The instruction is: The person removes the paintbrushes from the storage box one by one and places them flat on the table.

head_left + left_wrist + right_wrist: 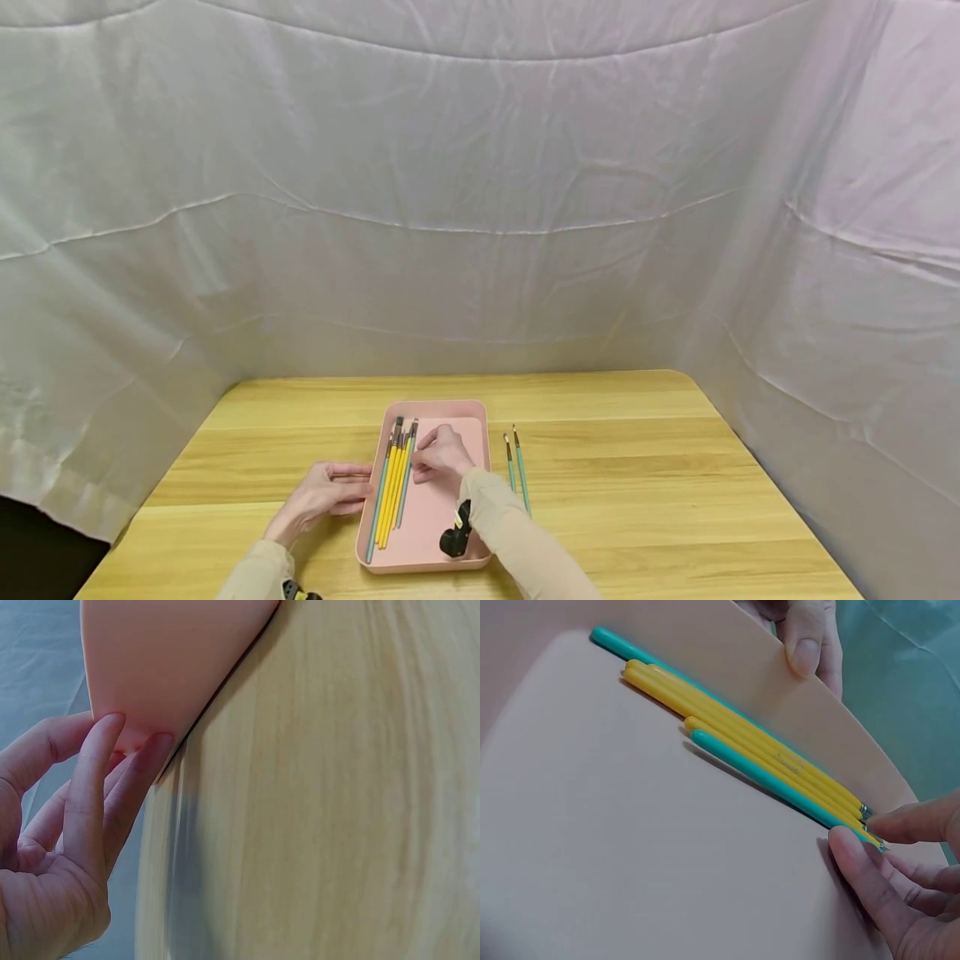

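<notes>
A pink tray (442, 409) holds several paintbrushes lying side by side along its left wall. Yellow-handled paintbrushes (757, 746) lie between two teal-handled ones. Inside the tray, my right hand (444, 454) pinches the inner teal paintbrush (761, 776) near its bristle end. The thumb lies along that brush, and the index fingertip meets the neighbouring metal ferrules; the fingers partly cover the bristles. My left hand (322, 497) holds the tray's left side, its thumb at the rim and the other fingertips against the outer wall (165, 667).
Two more teal paintbrushes (521, 467) lie on the wooden table (637, 500) to the right of the tray, partly behind the right sleeve (517, 533). Grey-white fabric (480, 183) hangs around the back and sides of the table.
</notes>
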The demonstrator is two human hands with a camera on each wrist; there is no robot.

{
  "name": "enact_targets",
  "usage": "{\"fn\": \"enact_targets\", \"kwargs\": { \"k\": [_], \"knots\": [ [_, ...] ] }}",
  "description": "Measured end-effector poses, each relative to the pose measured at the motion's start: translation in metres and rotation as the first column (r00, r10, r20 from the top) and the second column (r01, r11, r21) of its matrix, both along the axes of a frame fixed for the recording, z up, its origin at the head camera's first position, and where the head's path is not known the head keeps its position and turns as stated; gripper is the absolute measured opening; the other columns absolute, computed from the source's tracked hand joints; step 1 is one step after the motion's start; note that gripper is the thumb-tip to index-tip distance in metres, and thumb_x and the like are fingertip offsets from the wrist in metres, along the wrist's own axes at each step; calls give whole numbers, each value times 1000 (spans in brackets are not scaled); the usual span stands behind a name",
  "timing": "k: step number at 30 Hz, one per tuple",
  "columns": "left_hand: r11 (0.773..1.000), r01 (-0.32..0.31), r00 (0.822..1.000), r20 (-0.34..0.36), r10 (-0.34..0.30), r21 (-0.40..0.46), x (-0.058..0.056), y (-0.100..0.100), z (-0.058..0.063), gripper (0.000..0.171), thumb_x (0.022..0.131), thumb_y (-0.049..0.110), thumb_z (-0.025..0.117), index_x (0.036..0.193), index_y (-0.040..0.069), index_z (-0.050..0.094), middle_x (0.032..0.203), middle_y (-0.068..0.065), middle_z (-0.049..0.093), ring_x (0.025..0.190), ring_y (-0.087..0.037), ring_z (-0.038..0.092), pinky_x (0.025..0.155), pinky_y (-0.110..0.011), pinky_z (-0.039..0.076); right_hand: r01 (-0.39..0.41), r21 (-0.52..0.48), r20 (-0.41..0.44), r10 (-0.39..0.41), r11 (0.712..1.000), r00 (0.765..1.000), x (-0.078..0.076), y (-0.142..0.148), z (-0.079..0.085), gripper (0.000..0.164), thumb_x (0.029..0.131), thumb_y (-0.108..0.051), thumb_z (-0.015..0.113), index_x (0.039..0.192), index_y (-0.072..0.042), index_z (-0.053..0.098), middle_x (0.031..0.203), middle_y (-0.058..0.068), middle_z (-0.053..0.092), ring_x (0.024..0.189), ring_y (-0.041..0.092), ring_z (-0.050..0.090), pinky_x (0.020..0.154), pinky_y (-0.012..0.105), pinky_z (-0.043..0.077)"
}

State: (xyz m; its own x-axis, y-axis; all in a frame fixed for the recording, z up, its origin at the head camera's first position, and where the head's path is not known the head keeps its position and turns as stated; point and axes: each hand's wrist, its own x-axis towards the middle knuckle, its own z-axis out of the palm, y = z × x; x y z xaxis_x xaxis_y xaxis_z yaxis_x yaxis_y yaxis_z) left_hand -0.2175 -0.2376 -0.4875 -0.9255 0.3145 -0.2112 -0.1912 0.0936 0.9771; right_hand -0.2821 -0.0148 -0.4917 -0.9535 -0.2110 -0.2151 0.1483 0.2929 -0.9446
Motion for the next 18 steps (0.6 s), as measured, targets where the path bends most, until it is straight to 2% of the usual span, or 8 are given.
{"fn": "enact_targets", "kwargs": {
  "k": [12, 18],
  "knots": [
    [1000, -1, 1000, 3, 1, 11, 0, 1, 1, 57, 91, 1, 70, 136, -22, 44, 118, -26, 71, 90, -12, 73, 81, -28, 66, 1, 62, -23, 0, 998, 1000, 0, -4, 0, 9, 84, 5, 71, 82, 1, 63, 69, 19, 73, 58, 25, 74, 55, 29, 65],
    [1000, -6, 1000, 6, 6, 6, 0, 1, 0, 57, 91, 0, 70, 137, -22, 44, 118, -27, 71, 90, -12, 74, 81, -28, 66, 20, 102, -11, -19, 995, 1000, -1, -7, -1, 13, 82, 6, 72, 76, -1, 63, 65, 17, 72, 53, 22, 72, 52, 28, 64]
  ]
}}
